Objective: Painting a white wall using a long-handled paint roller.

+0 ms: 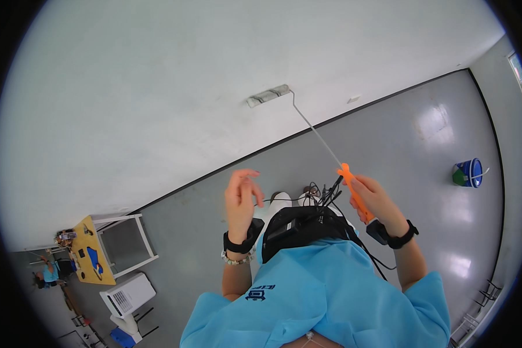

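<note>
My right hand is wrapped round the orange handle of a paint roller. From the handle a thin metal rod runs up and away to the roller sleeve, which is white with grey streaks and lies against the white wall. My left hand is raised in front of my waist, fingers apart and loosely bent, with nothing in it. Each wrist wears a black strap with a small dark box.
A blue and green bucket stands on the grey floor at the right. At the lower left are a wooden-topped table, a white appliance and another person. Black cables hang at my waist. A white socket plate sits low on the wall.
</note>
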Motion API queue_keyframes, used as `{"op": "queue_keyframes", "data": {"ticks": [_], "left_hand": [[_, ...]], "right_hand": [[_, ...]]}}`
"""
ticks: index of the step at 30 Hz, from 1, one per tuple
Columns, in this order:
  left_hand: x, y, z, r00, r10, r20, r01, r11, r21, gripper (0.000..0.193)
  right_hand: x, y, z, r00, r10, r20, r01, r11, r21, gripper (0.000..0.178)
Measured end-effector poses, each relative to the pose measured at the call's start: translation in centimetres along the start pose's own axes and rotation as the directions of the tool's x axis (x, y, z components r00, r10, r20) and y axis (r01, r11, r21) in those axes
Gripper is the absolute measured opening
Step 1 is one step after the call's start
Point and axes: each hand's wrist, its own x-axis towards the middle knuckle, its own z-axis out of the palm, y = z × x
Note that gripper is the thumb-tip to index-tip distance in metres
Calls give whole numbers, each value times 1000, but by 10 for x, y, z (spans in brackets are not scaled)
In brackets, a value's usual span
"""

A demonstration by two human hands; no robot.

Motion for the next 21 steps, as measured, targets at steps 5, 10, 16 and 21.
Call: {"op": "queue_keyframes", "data": {"ticks": [5, 10, 16, 21], "left_hand": [[3, -4, 24, 956, -14, 291, -65, 963, 260, 17], [19, -21, 23, 912, -145, 383, -33, 907, 421, 17], [19, -68, 62, 810, -189, 555, 79, 973, 216, 28], [20, -138, 100, 843, -358, 402, 311, 933, 180, 35]], "right_hand": [[-7, -8, 6, 1000, -24, 17, 24, 1000, 16, 35], [27, -10, 26, 996, 59, 69, -59, 998, 12, 35], [88, 17, 32, 992, 86, 94, -91, 995, 51, 37], [173, 63, 24, 992, 93, 84, -96, 994, 44, 44]]}}
